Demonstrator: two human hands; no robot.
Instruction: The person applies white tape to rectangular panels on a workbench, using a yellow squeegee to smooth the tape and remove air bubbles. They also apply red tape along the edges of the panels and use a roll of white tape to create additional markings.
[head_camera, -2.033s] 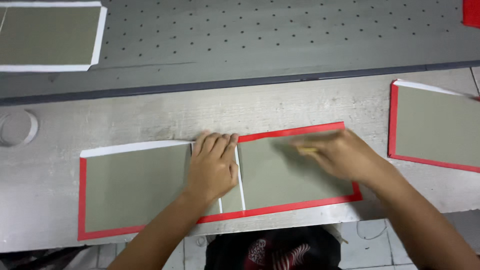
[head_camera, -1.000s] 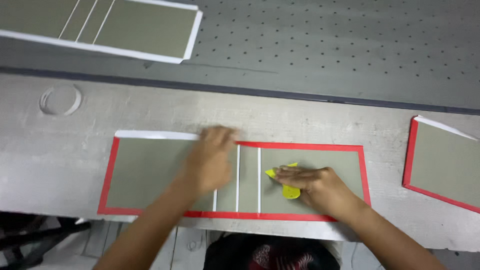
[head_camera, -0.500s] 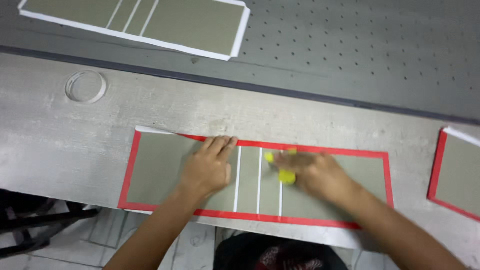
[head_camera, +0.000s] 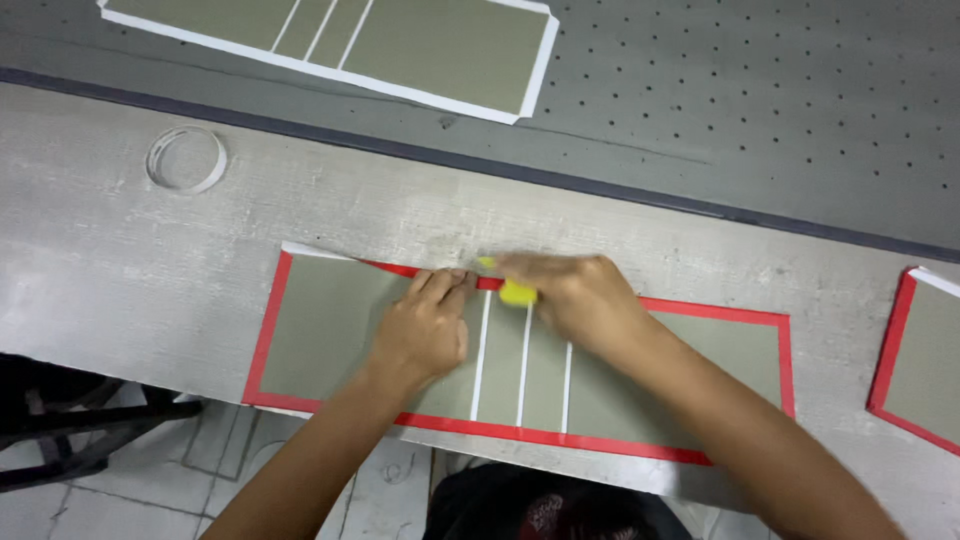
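A long grey board cover (head_camera: 320, 330) with a red paper border lies on the pale workbench, split by white gaps into panels. My left hand (head_camera: 425, 330) presses flat on it near the middle, fingertips at the top red edge. My right hand (head_camera: 570, 295) grips a small yellow scraper (head_camera: 515, 290) and holds it against the top red border, right beside my left fingertips. At the top left corner a strip of white paper still stands unfolded.
A second grey cover with white border (head_camera: 400, 40) lies on the dark perforated table behind. A clear tape ring (head_camera: 186, 160) sits at the left of the bench. Another red-bordered cover (head_camera: 925, 350) lies at the right edge. The bench's front edge runs just below the work.
My right hand has carried the yellow scraper from the right panel up to the top border. The top white flap has been folded down red, leftward. The view shifted left.
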